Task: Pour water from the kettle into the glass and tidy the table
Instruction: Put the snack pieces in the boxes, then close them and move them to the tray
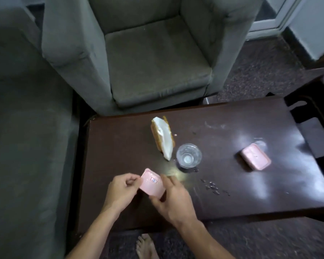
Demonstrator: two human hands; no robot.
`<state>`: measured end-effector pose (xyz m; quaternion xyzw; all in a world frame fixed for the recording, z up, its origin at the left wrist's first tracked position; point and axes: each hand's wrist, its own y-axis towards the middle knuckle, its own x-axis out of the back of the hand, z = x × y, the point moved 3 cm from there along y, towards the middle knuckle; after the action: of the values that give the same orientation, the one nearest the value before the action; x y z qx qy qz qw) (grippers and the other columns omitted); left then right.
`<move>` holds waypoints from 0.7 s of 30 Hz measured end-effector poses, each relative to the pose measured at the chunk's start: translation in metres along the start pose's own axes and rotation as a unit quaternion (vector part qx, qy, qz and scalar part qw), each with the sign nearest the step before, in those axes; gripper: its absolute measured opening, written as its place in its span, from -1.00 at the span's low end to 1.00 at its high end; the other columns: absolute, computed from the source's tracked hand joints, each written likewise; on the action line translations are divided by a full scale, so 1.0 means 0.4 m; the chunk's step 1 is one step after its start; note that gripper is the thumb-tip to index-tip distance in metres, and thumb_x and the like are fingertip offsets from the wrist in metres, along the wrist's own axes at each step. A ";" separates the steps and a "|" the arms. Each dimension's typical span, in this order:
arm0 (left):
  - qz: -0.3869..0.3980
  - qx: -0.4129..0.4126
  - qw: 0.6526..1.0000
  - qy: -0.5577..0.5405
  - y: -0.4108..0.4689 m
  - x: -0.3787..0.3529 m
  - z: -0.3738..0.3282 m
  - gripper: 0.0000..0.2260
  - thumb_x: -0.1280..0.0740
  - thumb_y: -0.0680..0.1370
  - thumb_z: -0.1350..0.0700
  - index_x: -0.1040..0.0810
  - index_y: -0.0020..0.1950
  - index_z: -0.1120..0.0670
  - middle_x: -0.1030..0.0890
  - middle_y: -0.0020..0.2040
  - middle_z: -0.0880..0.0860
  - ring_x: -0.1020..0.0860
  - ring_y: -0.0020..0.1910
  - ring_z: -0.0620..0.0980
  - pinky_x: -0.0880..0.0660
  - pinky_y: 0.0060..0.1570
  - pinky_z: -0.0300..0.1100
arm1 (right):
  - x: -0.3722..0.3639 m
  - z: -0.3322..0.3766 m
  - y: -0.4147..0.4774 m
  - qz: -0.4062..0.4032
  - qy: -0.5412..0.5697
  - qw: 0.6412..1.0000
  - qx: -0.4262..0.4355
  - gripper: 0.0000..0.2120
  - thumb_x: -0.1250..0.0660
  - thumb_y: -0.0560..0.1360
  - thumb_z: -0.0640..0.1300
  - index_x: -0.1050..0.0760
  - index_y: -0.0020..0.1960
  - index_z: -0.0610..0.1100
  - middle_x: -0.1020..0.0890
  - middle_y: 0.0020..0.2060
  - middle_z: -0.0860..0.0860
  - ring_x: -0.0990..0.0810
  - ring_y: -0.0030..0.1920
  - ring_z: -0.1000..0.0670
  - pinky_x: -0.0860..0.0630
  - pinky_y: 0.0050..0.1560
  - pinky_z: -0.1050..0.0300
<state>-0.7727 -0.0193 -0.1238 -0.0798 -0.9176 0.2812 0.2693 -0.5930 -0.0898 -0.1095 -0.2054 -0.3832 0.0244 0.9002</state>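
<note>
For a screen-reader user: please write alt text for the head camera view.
Both hands, left hand and right hand, hold a pink box over a dark wooden table. On it stand a glass, a tissue pack and another pink container.

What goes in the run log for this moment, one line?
hands: left hand and right hand both grip pink box | glass: upright on table | second pink box: right of glass | kettle: not in view
</note>
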 end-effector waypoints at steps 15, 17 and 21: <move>0.063 -0.151 0.986 0.028 -0.195 -0.502 -0.558 -0.95 -0.53 0.50 0.08 -0.77 -0.08 -0.06 -0.73 -0.25 -0.16 -0.69 -0.21 -0.17 -0.67 -0.02 -0.04 | 0.592 -0.360 -0.175 -0.184 0.052 0.980 -0.059 -0.36 -0.44 0.32 0.25 -0.49 0.36 0.10 -0.64 0.18 0.14 -0.62 0.17 0.05 -0.56 0.15 0.15; 0.072 -0.176 0.981 0.036 -0.178 -0.579 -0.645 -0.96 -0.54 0.48 0.05 -0.77 -0.10 -0.08 -0.72 -0.26 -0.20 -0.68 -0.23 -0.21 -0.60 -0.09 -0.15 | 0.672 -0.404 -0.169 -0.219 0.054 0.970 -0.088 -0.33 -0.41 0.27 0.30 -0.51 0.34 0.12 -0.64 0.12 0.15 -0.64 0.12 0.08 -0.55 0.11 0.19; 0.117 -0.229 0.964 0.070 -0.151 -0.737 -0.833 -0.95 -0.51 0.49 0.01 -0.77 -0.09 -0.09 -0.73 -0.19 -0.23 -0.67 -0.14 -0.24 -0.57 -0.05 -0.22 | 0.839 -0.497 -0.145 -0.292 0.063 0.945 -0.132 -0.39 -0.43 0.25 0.28 -0.53 0.26 0.11 -0.59 0.03 0.20 -0.63 0.06 0.09 -0.55 0.04 0.18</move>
<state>-0.3443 0.0006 0.0098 -0.2660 -0.9206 0.0865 0.2726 -0.2239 -0.1449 0.0176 -0.2027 -0.3687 -0.3030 0.8551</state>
